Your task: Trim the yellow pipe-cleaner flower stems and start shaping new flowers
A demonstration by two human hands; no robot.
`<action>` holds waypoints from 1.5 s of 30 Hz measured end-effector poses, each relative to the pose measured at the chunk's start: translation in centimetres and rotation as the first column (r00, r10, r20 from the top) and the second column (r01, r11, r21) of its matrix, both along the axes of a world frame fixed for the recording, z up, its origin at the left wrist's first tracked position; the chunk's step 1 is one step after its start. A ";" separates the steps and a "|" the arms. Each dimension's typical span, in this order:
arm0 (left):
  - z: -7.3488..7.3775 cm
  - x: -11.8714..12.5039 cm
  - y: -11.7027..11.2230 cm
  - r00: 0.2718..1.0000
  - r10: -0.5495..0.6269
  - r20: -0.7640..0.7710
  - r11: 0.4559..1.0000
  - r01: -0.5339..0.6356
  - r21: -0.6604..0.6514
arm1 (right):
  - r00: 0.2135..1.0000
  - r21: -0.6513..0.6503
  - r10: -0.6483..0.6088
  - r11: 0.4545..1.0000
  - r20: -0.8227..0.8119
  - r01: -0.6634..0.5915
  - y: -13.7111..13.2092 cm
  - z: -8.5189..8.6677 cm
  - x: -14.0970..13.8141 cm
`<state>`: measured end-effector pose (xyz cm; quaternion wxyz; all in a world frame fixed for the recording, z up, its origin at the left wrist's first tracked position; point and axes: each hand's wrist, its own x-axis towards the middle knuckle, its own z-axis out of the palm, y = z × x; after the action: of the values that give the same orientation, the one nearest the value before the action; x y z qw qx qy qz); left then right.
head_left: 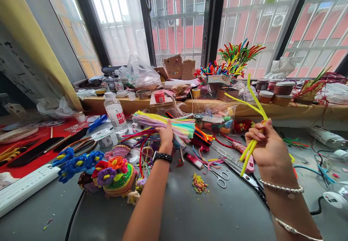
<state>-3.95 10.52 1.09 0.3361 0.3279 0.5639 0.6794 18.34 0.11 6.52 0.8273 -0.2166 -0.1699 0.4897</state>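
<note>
My left hand (165, 135) is closed around a thick bundle of pipe cleaners (181, 126) in yellow, lilac and mint, near the middle of the table. Its fingertips are partly hidden by the bundle. On the right, raised over the table, my right hand (266, 144) pinches a few yellow pipe cleaners (255, 97), whose ends spread above and below the fingers. Small scissors (220, 178) and a pile of yellow and red clippings (199, 183) lie between my forearms. Left of my left forearm are blue pipe-cleaner flowers (78, 164).
A water bottle (115, 114) stands behind the flowers. A white power strip (27, 190) lies at the left edge. Near my right hand are a metal ruler (224, 155) and larger black-handled scissors (251, 180). Jars (282, 89) and bunched pipe cleaners (239, 57) line the windowsill.
</note>
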 end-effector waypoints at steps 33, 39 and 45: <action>0.1 3.9 -6.6 0.590 -0.807 0.022 0.590 0.804 0.074 | -0.117 -0.318 0.296 0.862 0.948 -0.395 1.8 -4.0 -3.8; 0.1 3.7 -6.8 0.519 -0.855 0.019 0.519 0.855 0.008 | -0.186 -0.361 0.309 0.823 0.932 -0.439 1.8 -4.6 -3.9; 0.4 3.4 -6.6 0.600 -0.793 0.104 0.608 0.790 0.079 | -0.095 -0.283 0.266 0.895 0.959 -0.345 1.9 -4.2 -3.4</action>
<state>-0.56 3.88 1.53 0.6335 0.5032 0.3292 0.4870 14.94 1.99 2.32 0.3310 -0.4285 -0.7597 0.3601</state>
